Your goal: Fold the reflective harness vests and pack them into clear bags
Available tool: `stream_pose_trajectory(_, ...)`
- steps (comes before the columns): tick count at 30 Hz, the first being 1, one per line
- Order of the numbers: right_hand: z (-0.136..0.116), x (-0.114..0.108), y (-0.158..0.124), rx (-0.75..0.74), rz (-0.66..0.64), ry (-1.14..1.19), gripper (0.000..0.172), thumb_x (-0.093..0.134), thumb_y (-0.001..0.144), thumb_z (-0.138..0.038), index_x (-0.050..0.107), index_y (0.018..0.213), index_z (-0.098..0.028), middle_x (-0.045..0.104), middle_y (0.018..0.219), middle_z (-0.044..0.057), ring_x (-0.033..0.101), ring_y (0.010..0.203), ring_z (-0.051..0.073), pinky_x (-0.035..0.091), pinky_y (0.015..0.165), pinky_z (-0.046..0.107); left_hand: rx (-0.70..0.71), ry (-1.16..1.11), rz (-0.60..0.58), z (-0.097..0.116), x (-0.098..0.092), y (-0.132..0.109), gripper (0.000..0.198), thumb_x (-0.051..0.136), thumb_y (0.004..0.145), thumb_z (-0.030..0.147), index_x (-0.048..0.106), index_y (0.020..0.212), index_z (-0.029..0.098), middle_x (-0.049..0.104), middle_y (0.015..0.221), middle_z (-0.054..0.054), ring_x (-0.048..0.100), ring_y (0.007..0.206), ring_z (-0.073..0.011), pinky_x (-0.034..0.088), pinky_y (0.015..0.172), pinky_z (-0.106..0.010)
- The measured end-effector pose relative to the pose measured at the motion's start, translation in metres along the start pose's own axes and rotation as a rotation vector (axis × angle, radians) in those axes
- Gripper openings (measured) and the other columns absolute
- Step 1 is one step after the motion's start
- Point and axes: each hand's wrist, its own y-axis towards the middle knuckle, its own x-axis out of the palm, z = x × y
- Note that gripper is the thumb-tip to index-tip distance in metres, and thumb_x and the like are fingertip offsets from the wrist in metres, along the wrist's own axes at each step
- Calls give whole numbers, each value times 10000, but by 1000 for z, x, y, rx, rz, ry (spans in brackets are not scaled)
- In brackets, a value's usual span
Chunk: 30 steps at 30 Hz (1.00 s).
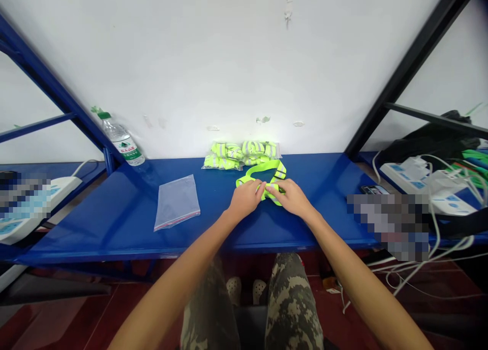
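A fluorescent yellow reflective safety vest (pixel 260 172) with grey stripes lies in a narrow loop on the blue shelf. My left hand (pixel 246 197) and my right hand (pixel 292 197) press and pinch its gathered front end, fingertips nearly meeting. Behind it, against the wall, sits a pile of similar vests in clear plastic bags (pixel 242 155). To the left of my hands lies a flat, clear zip-top bag (pixel 177 203), out of reach of my fingers and apart from the vest.
A green-capped water bottle (pixel 122 141) lies at the shelf's back left. Power strips and tangled white cables (pixel 430 187) sit on the right, with a black bag (pixel 427 141) behind them. Blue and black shelf uprights frame both sides, and a white wall (pixel 213 60) stands behind.
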Motion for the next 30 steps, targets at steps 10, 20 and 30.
stream_pose_trajectory(10,4,13,-10,46,280,3,506,426,976,-418,495,1381,-123,572,1356,191,518,1279,308,383,1096,484,-46,2,9,-14,2,23,509,294,1035,446,662,796,188,709,789,-89,660,792,-216,351,646,-277)
stream_pose_trajectory(20,-6,30,-2,254,286,154,460,467,939,-497,554,1224,-147,684,1143,164,643,1050,279,491,925,405,-114,-245,-2,-26,12,18,530,329,1018,456,607,665,176,625,638,-14,567,617,-144,288,588,-262)
stream_pose_trajectory(30,-1,31,-4,244,186,11,290,489,937,-398,672,1104,-247,743,989,46,674,830,222,479,784,332,-292,-309,353,-26,19,8,209,677,848,358,662,959,182,719,891,-55,645,862,-202,486,812,-321)
